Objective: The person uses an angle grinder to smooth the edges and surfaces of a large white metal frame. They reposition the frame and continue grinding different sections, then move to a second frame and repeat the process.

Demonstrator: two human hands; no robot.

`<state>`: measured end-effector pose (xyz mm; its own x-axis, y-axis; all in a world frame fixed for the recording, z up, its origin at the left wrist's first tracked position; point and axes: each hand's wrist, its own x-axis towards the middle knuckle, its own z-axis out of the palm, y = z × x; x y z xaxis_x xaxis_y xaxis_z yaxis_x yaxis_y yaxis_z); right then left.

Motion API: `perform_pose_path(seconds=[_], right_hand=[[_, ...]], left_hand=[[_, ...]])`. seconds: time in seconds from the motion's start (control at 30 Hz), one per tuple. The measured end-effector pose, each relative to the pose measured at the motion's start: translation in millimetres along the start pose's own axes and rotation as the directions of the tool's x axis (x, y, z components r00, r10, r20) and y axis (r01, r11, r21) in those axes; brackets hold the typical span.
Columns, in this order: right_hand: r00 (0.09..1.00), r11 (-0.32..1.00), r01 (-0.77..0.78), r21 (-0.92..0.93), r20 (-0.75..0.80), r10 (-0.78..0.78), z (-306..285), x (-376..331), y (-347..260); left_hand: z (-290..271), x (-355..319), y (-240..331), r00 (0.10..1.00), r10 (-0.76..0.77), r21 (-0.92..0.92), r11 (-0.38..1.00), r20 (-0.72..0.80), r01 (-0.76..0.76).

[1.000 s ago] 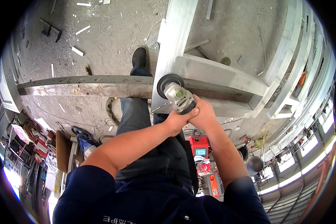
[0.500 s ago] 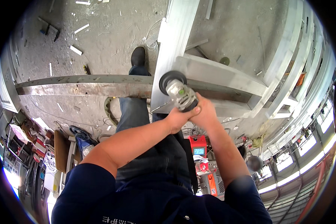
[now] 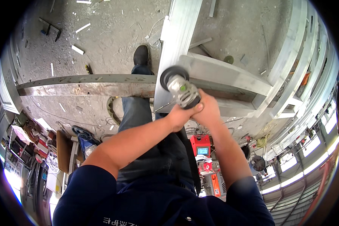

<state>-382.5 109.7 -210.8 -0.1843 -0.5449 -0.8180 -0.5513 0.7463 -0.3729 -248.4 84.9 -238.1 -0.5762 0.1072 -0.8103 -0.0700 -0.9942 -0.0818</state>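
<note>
An angle grinder (image 3: 182, 91) with a silver head and a round black disc is gripped by both of my hands. My left hand (image 3: 180, 116) is closed around its rear body, thumb pointing right. My right hand (image 3: 209, 110) wraps the same end from the right side. The disc is over the wide silver metal beam (image 3: 179, 35), close to where a shorter silver crosspiece (image 3: 228, 71) joins it. Whether the disc touches the metal, I cannot tell. The grinder hides part of that joint.
A long rusty steel bar (image 3: 90, 87) runs crosswise under the beam. More silver rails (image 3: 284, 52) stand at the right. Offcuts (image 3: 78, 49) litter the concrete floor. Behind my right forearm is a red machine (image 3: 200, 145) with a small screen. Cluttered shelves (image 3: 37, 147) stand lower left.
The grinder's disc has shifted very slightly up along the beam. Both hands keep the same grip, and the whole view has moved a little.
</note>
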Motion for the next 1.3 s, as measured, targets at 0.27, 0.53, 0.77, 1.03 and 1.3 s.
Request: perform_pose_path(seconds=[0.27, 0.53, 0.77, 1.03, 1.3], right_hand=[[0.999, 0.999, -0.039, -0.015, 0.02, 0.04, 2.6, -8.1, 6.5], [0.998, 0.998, -0.051, 0.033, 0.025, 0.05, -1.2, -7.4, 11.0], [0.995, 0.997, -0.044, 0.066, -0.091, 0.05, -24.6, 14.1, 1.1], [0.993, 0.995, -0.088, 0.036, -0.08, 0.091, 9.8, -21.4, 8.7], [0.994, 0.981, -0.09, 0.173, -0.046, 0.099, 41.1, -23.7, -2.2]], left_hand=[[4.2, -1.5, -6.7, 1.0, 0.012, 0.007, 1.0, -0.012, -0.012], [5.8, 0.0, -6.1, 0.998, -0.066, 0.003, 0.998, -0.02, 0.066], [12.6, 19.4, 35.5, 0.996, -0.082, 0.137, 0.988, 0.042, 0.076], [-5.0, -0.9, -7.4, 0.996, -0.082, 0.144, 0.986, -0.023, 0.085], [-19.9, -28.2, 0.0, 0.989, -0.121, 0.197, 0.971, -0.085, 0.135]])
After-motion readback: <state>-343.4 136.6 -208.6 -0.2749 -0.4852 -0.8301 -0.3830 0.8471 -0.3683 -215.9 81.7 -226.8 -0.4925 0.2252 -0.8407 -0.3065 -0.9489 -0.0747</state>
